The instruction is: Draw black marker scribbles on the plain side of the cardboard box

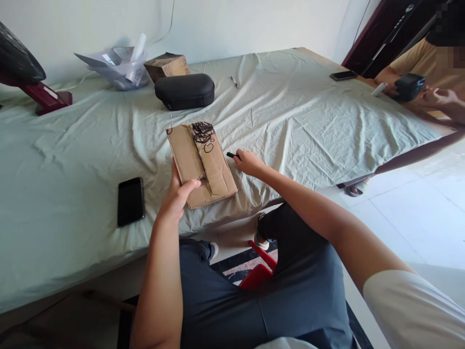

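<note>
A brown cardboard box (218, 169) sits at the near edge of the cloth-covered table, slightly turned. Black scribbles and a small drawn loop mark its far right top, and a dark seam runs along the lid. My left hand (178, 194) grips the box's near left side, thumb pressed on the top and the other fingers hidden behind the side. Just right of the box, my right hand (249, 162) is closed round a black marker (232, 155), whose dark end points left toward the box without touching it.
A black phone (131, 201) lies left of the box. Behind are a black zip case (185, 91), another carton (167, 67), a clear plastic bag (127, 72), a pen (234, 82) and a dark red stand (47, 97). At right, a person holds a dark object (410, 87) near another phone (343, 75).
</note>
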A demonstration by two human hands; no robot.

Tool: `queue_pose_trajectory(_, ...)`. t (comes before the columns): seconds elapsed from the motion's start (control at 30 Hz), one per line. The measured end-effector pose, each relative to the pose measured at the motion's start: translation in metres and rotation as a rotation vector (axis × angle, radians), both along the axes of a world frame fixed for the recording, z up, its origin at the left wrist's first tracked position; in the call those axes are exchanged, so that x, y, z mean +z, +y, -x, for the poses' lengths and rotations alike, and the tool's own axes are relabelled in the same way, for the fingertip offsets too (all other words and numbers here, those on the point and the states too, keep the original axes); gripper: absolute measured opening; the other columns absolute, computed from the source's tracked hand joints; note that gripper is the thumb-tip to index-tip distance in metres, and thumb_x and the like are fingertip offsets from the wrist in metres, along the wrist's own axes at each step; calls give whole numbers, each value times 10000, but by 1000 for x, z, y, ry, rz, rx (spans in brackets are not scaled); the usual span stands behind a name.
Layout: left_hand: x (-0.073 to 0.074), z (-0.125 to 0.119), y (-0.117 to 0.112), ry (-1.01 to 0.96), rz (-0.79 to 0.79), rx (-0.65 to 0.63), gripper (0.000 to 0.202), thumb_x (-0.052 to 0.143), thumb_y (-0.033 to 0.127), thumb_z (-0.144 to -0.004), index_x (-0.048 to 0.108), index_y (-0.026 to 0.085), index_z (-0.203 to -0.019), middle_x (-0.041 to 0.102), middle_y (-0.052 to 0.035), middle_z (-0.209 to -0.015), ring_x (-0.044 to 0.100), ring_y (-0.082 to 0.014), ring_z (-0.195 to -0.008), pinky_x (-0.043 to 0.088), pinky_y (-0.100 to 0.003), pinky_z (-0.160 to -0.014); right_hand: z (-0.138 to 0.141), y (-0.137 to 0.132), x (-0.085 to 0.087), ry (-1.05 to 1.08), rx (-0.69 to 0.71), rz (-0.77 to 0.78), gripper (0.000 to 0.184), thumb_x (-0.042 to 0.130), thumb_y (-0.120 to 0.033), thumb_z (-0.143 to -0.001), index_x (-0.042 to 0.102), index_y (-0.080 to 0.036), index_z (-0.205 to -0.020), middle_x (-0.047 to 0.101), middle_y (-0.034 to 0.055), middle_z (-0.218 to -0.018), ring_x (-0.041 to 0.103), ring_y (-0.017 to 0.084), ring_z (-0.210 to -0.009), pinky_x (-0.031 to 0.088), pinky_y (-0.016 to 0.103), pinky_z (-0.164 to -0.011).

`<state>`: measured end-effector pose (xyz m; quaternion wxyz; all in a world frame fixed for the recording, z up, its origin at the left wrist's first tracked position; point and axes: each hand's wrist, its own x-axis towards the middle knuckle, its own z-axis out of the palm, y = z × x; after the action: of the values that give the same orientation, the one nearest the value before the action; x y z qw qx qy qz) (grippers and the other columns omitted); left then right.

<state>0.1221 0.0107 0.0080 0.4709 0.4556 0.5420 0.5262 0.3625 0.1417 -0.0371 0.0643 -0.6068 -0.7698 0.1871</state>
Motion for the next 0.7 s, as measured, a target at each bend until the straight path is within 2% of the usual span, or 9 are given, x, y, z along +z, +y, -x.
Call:
queue_pose_trajectory(0.17, -1, 1, 1, 20, -1, -20, 992, 793, 370, -676, 516, 338, -1628, 635, -49, -1665, 595, -358, -1544, 481, -476, -1320, -1, -1, 2, 15, 3, -9, 396, 429, -390, -1187, 720, -167, -1336, 832, 196, -1232, 743, 312, -1034, 446, 357, -765)
queue_pose_trajectory(0.43, 1, 1, -1, 20, -6, -10, 895, 801, 352, -672, 571, 363, -1537, 663, -35, -1630, 615, -351, -1533, 527, -464, -1273, -5, -4, 5, 50, 33, -39, 405, 455, -458, -1179, 740, -223, -1345, 844, 124, -1147, 719, 266, -936, 380, 335, -710)
queue_pose_trajectory(0.57, 1, 1, -1, 8, 8, -8, 968, 807, 352, -659, 545, 337, -1591, 660, -49, -1643, 604, -366, -1537, 517, -480, -1280, -4, -5, 5, 45, 47, -37, 439, 425, -460, -1188, 737, -225, -1386, 850, 126, -1178, 743, 274, -987, 421, 340, -747)
queue_pose_trajectory(0.63, 1, 1, 0, 10, 3, -14, 986, 807, 353, -661, 536, 337, -1609, 644, -46, -1666, 587, -367, -1557, 512, -475, -1285, -4, -5, 7, 29, 50, -21, 482, 422, -488, -1187, 703, -222, -1475, 849, 147, -1235, 762, 303, -1052, 461, 353, -782)
queue_pose_trajectory(0.7, 1, 2, 0, 17, -5, -18, 986, 807, 351, -663, 537, 345, -1611, 629, -40, -1686, 577, -365, -1569, 519, -469, -1279, -7, -5, 10, -3, 55, 13, 547, 505, -497, -1156, 641, -192, -1590, 833, 192, -1318, 770, 349, -1133, 506, 375, -820)
